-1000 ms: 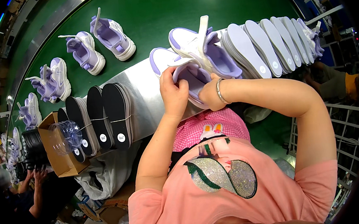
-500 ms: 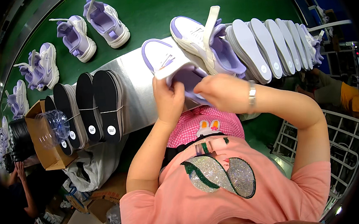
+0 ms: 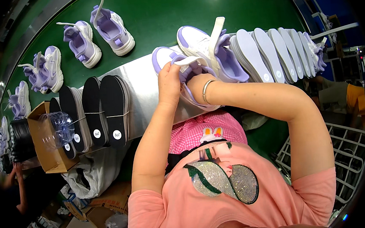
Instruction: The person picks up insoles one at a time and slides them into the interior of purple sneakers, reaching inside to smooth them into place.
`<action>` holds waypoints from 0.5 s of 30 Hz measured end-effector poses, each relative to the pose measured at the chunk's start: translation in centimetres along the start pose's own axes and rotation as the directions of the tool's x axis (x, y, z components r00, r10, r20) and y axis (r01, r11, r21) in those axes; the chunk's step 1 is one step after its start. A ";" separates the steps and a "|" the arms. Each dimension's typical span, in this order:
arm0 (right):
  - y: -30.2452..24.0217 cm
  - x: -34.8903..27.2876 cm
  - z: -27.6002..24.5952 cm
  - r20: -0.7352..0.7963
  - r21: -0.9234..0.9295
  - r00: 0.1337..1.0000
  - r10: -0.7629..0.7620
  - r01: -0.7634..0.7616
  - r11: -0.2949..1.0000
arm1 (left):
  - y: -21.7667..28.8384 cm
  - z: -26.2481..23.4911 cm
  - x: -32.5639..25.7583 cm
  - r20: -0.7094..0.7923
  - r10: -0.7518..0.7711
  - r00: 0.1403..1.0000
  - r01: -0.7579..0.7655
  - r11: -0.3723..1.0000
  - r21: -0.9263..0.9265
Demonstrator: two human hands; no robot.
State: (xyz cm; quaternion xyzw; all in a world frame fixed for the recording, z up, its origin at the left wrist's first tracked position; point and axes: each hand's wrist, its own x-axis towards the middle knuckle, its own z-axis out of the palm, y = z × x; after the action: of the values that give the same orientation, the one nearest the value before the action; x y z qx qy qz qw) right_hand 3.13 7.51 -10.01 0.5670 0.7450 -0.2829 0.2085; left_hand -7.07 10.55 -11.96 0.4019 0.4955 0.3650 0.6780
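A white and lilac sneaker (image 3: 161,58) lies on the metal ledge in front of me, its toe pointing away. My left hand (image 3: 170,82) is closed on its upper by the opening, beside the raised white strap. Through that opening my right hand (image 3: 198,86) reaches into the shoe, a silver bangle at the wrist. Its fingers are hidden inside. Right beside it rests a second white and lilac sneaker (image 3: 194,39), strap standing up, touched by neither hand.
Stacks of pale insoles (image 3: 252,54) stand to the right, tied black insoles (image 3: 115,106) to the left. More sneakers (image 3: 112,30) sit on the green surface (image 3: 162,9). A cardboard box (image 3: 45,153) with a clear plastic bottle (image 3: 58,129) is at far left; another person's hands (image 3: 17,172) show below.
My right hand has gone from the rear of the sneaker's opening to deep inside it. My left hand has shifted slightly up along the upper, and the strap now lies lower.
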 end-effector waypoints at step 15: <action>1.0 1.8 1.4 -0.123 0.061 0.992 -0.035 0.043 0.997 | -2.5 1.7 -0.5 -0.048 0.317 0.947 -0.307 0.939 0.158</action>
State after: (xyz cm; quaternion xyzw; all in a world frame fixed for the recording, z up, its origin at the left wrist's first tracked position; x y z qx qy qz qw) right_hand 3.57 8.08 -12.43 0.5748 0.7579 -0.2755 0.1388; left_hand -5.34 8.79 -13.77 0.5111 0.4757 0.4445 0.5611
